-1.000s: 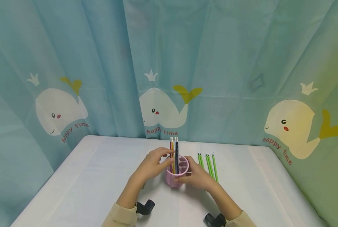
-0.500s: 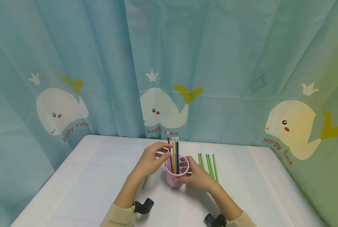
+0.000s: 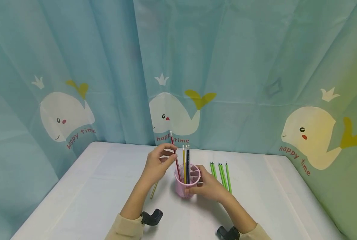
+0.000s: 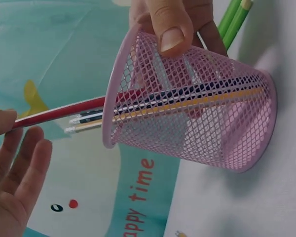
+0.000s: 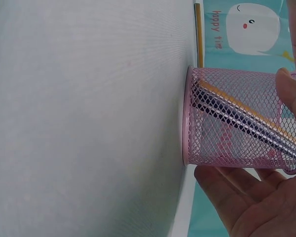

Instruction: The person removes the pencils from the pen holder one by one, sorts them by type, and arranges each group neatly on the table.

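In the head view, a pink mesh pencil cup (image 3: 182,191) stands upright on the white table. My right hand (image 3: 209,186) grips it from the right, thumb in front and fingers behind. My left hand (image 3: 155,166) pinches a red pencil (image 3: 176,162) near its eraser end. That pencil leans left, partly raised, and its lower end is still inside the cup. A yellow pencil (image 3: 184,160) and dark pencils (image 3: 188,163) stand in the cup, eraser ends up. The left wrist view shows the red pencil (image 4: 64,109) sticking out farther than the others.
Several green pencils (image 3: 223,176) lie on the table (image 3: 256,186) to the right, partly behind my right hand. A gold-coloured pencil (image 3: 154,191) lies left of the cup, partly covered by my left arm. A blue curtain (image 3: 241,66) with whale prints hangs behind the table.
My left hand has moved up and left, drawing the red pencil upward and tilting it left, away from the others. My right hand stays on the cup, which has hardly moved.
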`<control>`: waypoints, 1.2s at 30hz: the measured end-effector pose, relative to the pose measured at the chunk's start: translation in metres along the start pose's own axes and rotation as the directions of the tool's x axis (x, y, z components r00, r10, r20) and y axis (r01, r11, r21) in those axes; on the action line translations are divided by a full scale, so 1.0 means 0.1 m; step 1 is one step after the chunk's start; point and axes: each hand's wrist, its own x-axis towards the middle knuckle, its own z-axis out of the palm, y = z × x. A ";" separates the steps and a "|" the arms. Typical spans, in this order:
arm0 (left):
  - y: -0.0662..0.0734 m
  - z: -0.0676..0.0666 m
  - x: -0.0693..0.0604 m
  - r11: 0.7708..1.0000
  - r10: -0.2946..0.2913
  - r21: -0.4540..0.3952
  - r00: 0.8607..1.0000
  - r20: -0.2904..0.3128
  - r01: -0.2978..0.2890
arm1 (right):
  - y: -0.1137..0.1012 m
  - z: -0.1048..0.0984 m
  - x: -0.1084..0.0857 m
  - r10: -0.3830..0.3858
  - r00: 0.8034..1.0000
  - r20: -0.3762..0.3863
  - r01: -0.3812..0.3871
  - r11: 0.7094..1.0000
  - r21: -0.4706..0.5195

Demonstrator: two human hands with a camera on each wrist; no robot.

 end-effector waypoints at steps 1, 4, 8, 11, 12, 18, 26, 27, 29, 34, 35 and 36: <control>0.01 0.00 0.00 1.000 0.000 -0.024 1.000 -0.010 0.000 | 0.00 0.00 0.00 0.002 1.000 0.000 -0.002 1.000 -0.004; 0.03 0.00 0.01 0.996 -0.005 -0.086 0.999 -0.046 0.001 | -0.01 0.00 0.00 0.002 1.000 0.000 -0.002 1.000 -0.010; 0.06 -0.02 0.02 0.990 -0.016 -0.141 0.997 -0.074 0.006 | -0.01 0.00 0.00 0.001 1.000 -0.003 -0.001 1.000 -0.014; 0.08 -0.03 0.02 0.986 -0.014 -0.164 0.997 -0.076 0.001 | -0.01 0.00 0.00 -0.005 1.000 -0.004 0.004 1.000 -0.013; 0.09 -0.04 0.02 0.985 -0.011 -0.171 0.997 -0.080 -0.003 | -0.01 0.00 -0.01 -0.007 1.000 -0.004 0.007 1.000 -0.012; 0.08 -0.08 0.03 0.978 0.019 -0.203 0.991 -0.132 -0.045 | -0.01 0.00 -0.01 -0.007 1.000 -0.002 0.007 1.000 -0.009; 0.09 -0.19 0.04 0.973 0.014 -0.224 0.977 -0.215 -0.064 | -0.03 0.00 -0.01 0.003 1.000 0.002 -0.003 1.000 -0.007; 0.09 -0.21 0.05 0.972 0.014 -0.225 0.976 -0.217 -0.064 | -0.03 0.00 -0.01 0.000 1.000 0.003 0.000 1.000 -0.005; 0.07 -0.24 0.05 0.975 0.001 -0.216 0.976 -0.217 -0.049 | -0.04 0.00 -0.02 -0.007 1.000 0.003 0.007 1.000 -0.001; -0.04 -0.32 0.05 0.993 -0.066 -0.110 0.981 -0.184 0.046 | -0.04 0.00 -0.03 -0.009 1.000 0.004 0.009 1.000 0.008; -0.08 -0.33 0.05 0.994 -0.087 -0.084 0.982 -0.170 0.073 | -0.04 0.00 -0.03 -0.008 1.000 0.002 0.008 1.000 0.006; -0.11 -0.34 0.05 0.993 -0.109 -0.056 0.982 -0.157 0.102 | -0.03 0.00 -0.03 -0.007 1.000 0.001 0.007 1.000 0.005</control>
